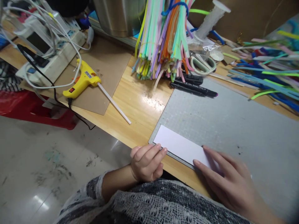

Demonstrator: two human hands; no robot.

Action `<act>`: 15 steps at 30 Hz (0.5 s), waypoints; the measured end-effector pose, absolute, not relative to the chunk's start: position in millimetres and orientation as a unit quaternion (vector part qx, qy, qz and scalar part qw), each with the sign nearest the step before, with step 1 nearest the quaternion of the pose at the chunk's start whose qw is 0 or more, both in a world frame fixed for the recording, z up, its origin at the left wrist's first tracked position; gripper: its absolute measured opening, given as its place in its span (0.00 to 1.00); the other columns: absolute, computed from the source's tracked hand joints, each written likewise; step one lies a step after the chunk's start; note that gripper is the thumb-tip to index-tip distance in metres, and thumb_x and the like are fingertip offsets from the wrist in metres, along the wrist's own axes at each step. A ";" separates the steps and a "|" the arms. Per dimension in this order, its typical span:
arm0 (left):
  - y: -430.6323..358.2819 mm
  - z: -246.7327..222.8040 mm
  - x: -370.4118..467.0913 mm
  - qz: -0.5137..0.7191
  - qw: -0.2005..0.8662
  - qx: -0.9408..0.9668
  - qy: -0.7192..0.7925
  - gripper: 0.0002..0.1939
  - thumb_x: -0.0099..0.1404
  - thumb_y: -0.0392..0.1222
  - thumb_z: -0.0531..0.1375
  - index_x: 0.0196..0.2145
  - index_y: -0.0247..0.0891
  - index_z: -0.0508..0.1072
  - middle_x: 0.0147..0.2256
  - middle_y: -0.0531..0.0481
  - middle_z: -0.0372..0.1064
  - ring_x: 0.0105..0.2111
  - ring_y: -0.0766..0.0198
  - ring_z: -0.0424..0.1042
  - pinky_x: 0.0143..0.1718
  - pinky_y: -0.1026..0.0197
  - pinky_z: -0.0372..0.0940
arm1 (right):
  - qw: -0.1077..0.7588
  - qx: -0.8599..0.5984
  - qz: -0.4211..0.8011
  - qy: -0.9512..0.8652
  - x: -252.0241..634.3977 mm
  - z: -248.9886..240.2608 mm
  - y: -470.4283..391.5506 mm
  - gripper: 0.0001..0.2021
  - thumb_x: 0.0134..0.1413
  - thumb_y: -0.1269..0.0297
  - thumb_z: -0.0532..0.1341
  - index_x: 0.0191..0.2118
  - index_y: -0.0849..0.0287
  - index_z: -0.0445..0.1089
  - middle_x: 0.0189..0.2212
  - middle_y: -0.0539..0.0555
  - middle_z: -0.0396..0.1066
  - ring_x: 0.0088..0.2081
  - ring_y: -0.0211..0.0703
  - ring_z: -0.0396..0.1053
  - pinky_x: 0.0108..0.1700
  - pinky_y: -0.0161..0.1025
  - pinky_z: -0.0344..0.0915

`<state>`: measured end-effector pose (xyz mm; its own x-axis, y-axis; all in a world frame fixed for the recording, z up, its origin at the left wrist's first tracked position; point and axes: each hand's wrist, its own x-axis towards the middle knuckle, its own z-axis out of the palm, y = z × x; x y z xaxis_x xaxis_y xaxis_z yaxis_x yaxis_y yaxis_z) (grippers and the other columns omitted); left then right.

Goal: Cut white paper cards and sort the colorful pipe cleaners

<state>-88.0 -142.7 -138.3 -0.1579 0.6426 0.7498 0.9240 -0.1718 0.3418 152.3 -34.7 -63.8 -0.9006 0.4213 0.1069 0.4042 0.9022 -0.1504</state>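
A white strip of paper or card [179, 141] lies along the near left edge of a grey cutting mat [201, 112]. My right hand [231, 177] rests over the strip's right end, one fingertip at its far edge and another at its near edge, holding it between them. My left hand [147, 161] is loosely curled at the table edge, fingers together and nothing visible in them. Its fingertips are close to the strip's near left corner; whether they touch it I cannot tell. Black markers [193, 88] lie across the mat's far left corner.
A yellow glue gun [83, 79] with a long glue stick [114, 104] lies on brown cardboard [100, 56], beside a cabled power strip [56, 59]. Bundled pipe cleaners [163, 40], scissors [203, 65] and a metal container [120, 18] stand behind. Loose pipe cleaners [271, 70] cover the right back.
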 end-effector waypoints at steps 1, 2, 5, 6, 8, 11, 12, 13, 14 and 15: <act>-142.9 -138.9 -87.5 -0.437 0.163 -0.626 -0.625 0.19 0.66 0.44 0.47 0.46 0.39 0.75 0.36 0.49 0.75 0.39 0.61 0.67 0.44 0.56 0.56 | 0.069 -0.211 0.063 -0.973 151.9 -63.5 -34.9 0.28 0.59 0.73 0.54 0.63 0.45 0.55 0.61 0.61 0.55 0.50 0.61 0.62 0.42 0.54 0.60; -143.1 -139.5 -87.3 -0.436 0.165 -0.626 -0.625 0.19 0.67 0.44 0.47 0.46 0.39 0.75 0.36 0.49 0.75 0.39 0.62 0.67 0.44 0.57 0.56 | 0.069 -0.211 0.063 -0.973 151.5 -63.3 -35.1 0.28 0.59 0.73 0.54 0.63 0.45 0.55 0.61 0.61 0.55 0.50 0.61 0.62 0.42 0.54 0.60; -143.1 -140.7 -87.5 -0.435 0.167 -0.627 -0.624 0.19 0.67 0.45 0.47 0.46 0.40 0.75 0.37 0.49 0.75 0.40 0.62 0.67 0.45 0.57 0.55 | 0.074 -0.218 0.063 -0.971 150.5 -62.9 -36.0 0.30 0.58 0.74 0.55 0.63 0.43 0.54 0.61 0.61 0.55 0.49 0.61 0.63 0.41 0.54 0.61; -142.8 -140.9 -87.7 -0.434 0.166 -0.629 -0.623 0.19 0.67 0.45 0.47 0.46 0.40 0.75 0.37 0.50 0.75 0.40 0.62 0.67 0.45 0.57 0.55 | 0.073 -0.221 0.065 -0.970 150.3 -62.7 -36.3 0.30 0.57 0.74 0.55 0.63 0.43 0.53 0.61 0.61 0.55 0.49 0.61 0.63 0.41 0.55 0.61; -142.2 -140.6 -88.2 -0.433 0.165 -0.630 -0.623 0.19 0.67 0.44 0.47 0.45 0.40 0.75 0.37 0.50 0.75 0.40 0.62 0.66 0.45 0.57 0.55 | 0.068 -0.225 0.072 -0.969 149.9 -62.2 -36.8 0.30 0.57 0.74 0.55 0.63 0.42 0.53 0.61 0.60 0.54 0.49 0.62 0.62 0.42 0.56 0.61; -141.6 -139.5 -88.0 -0.435 0.168 -0.629 -0.622 0.19 0.67 0.44 0.47 0.45 0.40 0.75 0.36 0.50 0.75 0.39 0.62 0.66 0.46 0.56 0.55 | 0.061 -0.222 0.075 -0.970 149.5 -61.8 -37.3 0.29 0.58 0.74 0.54 0.63 0.43 0.54 0.60 0.61 0.55 0.49 0.62 0.62 0.41 0.57 0.61; -141.6 -139.2 -87.7 -0.437 0.169 -0.627 -0.622 0.19 0.67 0.44 0.47 0.45 0.39 0.75 0.36 0.50 0.75 0.39 0.62 0.66 0.46 0.56 0.55 | 0.061 -0.222 0.073 -0.970 149.5 -61.8 -37.5 0.29 0.58 0.74 0.54 0.63 0.43 0.55 0.60 0.61 0.55 0.49 0.62 0.62 0.41 0.56 0.61; -141.5 -139.1 -87.3 -0.438 0.170 -0.626 -0.622 0.19 0.67 0.44 0.47 0.45 0.39 0.75 0.36 0.50 0.75 0.39 0.62 0.66 0.46 0.56 0.55 | 0.062 -0.222 0.072 -0.970 149.5 -61.8 -37.6 0.29 0.57 0.75 0.55 0.62 0.43 0.55 0.60 0.62 0.55 0.49 0.62 0.62 0.41 0.56 0.61; -141.5 -139.3 -86.9 -0.439 0.171 -0.625 -0.622 0.19 0.67 0.44 0.47 0.45 0.39 0.75 0.36 0.49 0.75 0.39 0.62 0.66 0.46 0.56 0.55 | 0.064 -0.221 0.070 -0.971 149.4 -61.8 -37.7 0.29 0.57 0.75 0.55 0.62 0.44 0.56 0.60 0.62 0.56 0.49 0.62 0.62 0.41 0.56 0.61; -141.5 -139.6 -86.4 -0.439 0.171 -0.625 -0.622 0.19 0.66 0.44 0.47 0.44 0.39 0.75 0.36 0.49 0.75 0.39 0.62 0.66 0.46 0.56 0.55 | 0.064 -0.221 0.069 -0.971 149.4 -61.8 -37.8 0.29 0.57 0.75 0.55 0.62 0.45 0.56 0.60 0.63 0.56 0.49 0.63 0.62 0.41 0.56 0.61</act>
<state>-86.4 -141.5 -139.6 -0.1607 0.6275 0.7619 0.9282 -0.1664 0.3328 149.4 -37.8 -61.8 -0.8942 0.4375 0.0943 0.4198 0.8930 -0.1625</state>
